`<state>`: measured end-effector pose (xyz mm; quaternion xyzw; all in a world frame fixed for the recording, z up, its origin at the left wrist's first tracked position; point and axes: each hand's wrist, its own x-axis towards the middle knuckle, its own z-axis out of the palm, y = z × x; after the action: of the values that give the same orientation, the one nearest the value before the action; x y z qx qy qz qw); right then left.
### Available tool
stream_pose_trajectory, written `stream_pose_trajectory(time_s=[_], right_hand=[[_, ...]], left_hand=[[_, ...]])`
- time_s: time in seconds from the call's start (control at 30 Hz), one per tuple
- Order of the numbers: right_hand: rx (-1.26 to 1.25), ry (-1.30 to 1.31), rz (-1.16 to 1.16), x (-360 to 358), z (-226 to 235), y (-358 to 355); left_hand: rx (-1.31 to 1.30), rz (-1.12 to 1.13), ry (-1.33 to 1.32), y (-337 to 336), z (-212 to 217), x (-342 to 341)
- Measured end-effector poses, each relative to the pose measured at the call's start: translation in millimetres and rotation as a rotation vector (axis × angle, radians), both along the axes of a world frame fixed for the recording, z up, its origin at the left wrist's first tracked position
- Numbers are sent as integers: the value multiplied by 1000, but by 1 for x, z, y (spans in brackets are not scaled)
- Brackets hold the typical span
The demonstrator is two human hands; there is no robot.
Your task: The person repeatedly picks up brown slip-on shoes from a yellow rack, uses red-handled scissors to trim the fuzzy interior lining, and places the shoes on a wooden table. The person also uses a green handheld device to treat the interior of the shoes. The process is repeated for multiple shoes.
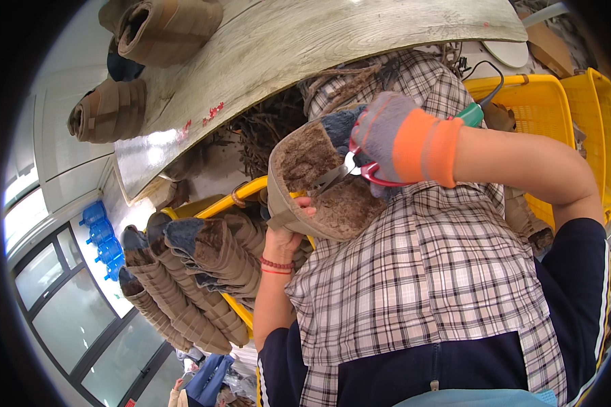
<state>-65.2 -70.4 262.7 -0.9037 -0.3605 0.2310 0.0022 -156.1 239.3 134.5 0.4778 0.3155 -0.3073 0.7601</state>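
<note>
My left hand [285, 240], bare and with red bands at the wrist, grips the near left edge of a tan shoe upper [303, 161]. Its fingertips show inside, against the brown fleece lining. In a grey and orange glove, my right hand [392, 134] is closed round red-handled scissors [335, 176]. The metal blades lie over the fleece, pointing toward my left fingers; whether they cut anything cannot be made out. A dark blue patch sits at the upper's far edge, next to the glove. The upper rests over my plaid apron [414, 271].
A worn tabletop [265, 54] spans the far side, with rolled tan uppers [166, 30] at its left. Stacks of fleece-lined uppers [190, 271] fill a yellow basket at left. More yellow baskets [533, 102] stand at right, near a green-handled tool [471, 114]. Another person's arm [178, 393] shows lower left.
</note>
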Motion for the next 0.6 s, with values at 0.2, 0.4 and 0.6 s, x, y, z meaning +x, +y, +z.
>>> stream_pose_trajectory(time_s=[0.2,0.4,0.6], right_hand=[[-51,75,106,1,-23,25],[-7,21,115,-1,-26,27],[-23,73,112,2,-1,21]], left_hand=[[-33,4,-1,1,0,-2],[-28,4,-12,-1,3,-1],[-13,11,-2,-1,4,-2]])
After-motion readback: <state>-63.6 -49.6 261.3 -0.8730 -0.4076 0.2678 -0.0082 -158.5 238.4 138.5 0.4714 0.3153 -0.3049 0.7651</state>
